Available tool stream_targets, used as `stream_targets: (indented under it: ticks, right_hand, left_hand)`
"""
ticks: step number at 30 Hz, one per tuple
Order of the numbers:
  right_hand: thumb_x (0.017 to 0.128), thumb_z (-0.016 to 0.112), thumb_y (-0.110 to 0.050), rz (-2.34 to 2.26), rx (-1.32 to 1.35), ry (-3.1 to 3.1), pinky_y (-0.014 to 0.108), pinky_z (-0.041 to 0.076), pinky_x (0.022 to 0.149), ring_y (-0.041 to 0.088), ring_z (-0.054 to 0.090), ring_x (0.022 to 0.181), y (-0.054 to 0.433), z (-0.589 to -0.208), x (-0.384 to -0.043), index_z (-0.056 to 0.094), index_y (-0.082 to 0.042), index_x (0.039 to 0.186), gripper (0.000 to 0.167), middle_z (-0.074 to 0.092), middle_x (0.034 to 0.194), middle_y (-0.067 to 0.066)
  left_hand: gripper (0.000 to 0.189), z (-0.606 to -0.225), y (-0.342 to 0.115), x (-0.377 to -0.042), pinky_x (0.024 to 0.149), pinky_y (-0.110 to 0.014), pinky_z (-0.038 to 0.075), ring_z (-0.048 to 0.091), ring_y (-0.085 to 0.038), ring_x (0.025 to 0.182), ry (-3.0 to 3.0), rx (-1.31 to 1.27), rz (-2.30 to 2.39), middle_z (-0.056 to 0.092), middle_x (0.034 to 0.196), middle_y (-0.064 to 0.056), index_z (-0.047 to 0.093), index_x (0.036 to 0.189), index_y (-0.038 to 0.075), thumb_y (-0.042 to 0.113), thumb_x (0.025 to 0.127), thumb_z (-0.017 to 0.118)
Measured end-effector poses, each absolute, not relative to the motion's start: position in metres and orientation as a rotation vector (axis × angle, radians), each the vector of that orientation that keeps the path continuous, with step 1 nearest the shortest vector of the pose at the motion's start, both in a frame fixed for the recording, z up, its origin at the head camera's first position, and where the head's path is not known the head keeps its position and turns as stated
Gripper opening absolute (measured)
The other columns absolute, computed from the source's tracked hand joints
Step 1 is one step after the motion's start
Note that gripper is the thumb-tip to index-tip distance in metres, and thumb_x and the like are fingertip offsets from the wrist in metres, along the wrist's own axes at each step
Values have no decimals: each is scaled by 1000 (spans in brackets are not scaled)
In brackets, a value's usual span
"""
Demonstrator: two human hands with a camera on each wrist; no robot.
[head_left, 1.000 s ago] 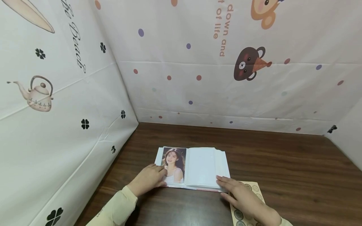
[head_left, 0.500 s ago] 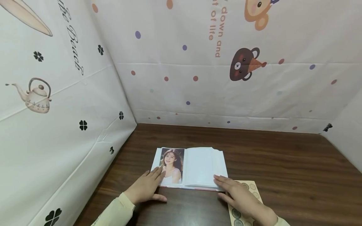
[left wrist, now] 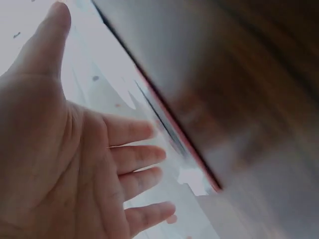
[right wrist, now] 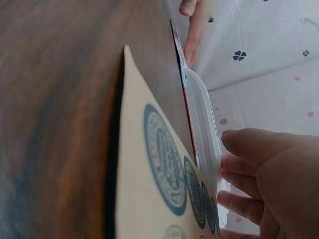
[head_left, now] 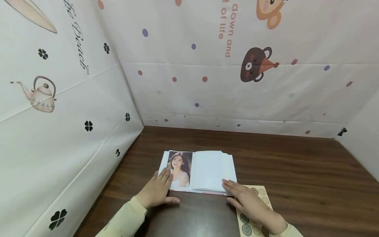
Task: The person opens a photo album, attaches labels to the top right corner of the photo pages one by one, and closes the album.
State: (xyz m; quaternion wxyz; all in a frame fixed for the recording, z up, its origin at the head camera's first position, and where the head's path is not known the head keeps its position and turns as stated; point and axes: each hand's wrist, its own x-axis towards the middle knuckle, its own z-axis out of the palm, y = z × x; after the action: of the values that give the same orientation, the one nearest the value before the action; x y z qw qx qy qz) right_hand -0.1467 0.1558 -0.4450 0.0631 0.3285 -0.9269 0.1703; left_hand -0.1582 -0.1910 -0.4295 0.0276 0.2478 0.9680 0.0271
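Note:
An open photo album (head_left: 207,169) lies on the dark wooden table. Its left page bears a photo (head_left: 181,169) of a person in a white top; the right page is plain white. My left hand (head_left: 155,191) rests its straight fingertips on the left page at the photo's lower left, thumb out over the table. On the album's lower right corner lie the straight fingers of my right hand (head_left: 247,200). Beneath that hand is a tan sticker sheet (head_left: 260,194) with round dark prints, partly covered by the palm and wrist. In the right wrist view the sheet's edge (right wrist: 144,149) lifts slightly.
White printed cloth (head_left: 177,92) hangs behind the table, with more cloth on the left (head_left: 74,148) and right sides. The wooden table (head_left: 311,184) stretches to the right of the sticker sheet.
My left hand has shifted from the album's lower left edge, its fingers straightening onto the page and its thumb swinging off the album. The right hand stays nearly where it was.

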Motion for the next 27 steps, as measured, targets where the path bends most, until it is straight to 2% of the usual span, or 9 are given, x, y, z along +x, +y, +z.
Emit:
stream_targets:
  ticks: [4,9,18,27]
  right_hand:
    - [95,59,-29,536,981,-2812,51,46,98,30,54,127,158,-444,-148,57,-7,133,44,53,143,6]
    - [94,60,-28,551,941,-2843,50,45,100,30,52,129,161,-445,-151,56,-7,134,45,51,144,5]
    - [94,60,-23,588,946,-2793,50,46,99,30,53,128,160,-447,-152,57,-7,133,42,54,142,6]
    - [97,55,-19,610,945,-2800,50,46,100,29,52,129,155,-446,-152,55,-6,135,40,52,143,8]
  left_hand:
    - [98,-426,-175,-166,113,-59,28,28,-42,143,3049,837,63,34,151,-27,38,144,-3,71,81,52]
    - [97,-412,-140,-170,115,-53,30,32,-36,143,3085,1003,-92,37,152,-21,38,145,2,72,79,52]
    - [100,-408,-77,-162,117,-41,30,29,-27,146,3043,1253,-299,32,156,-14,31,150,8,79,81,41]
    - [103,-422,-52,-156,117,-39,31,28,-28,146,3036,1223,-269,32,155,-16,32,149,4,81,80,38]
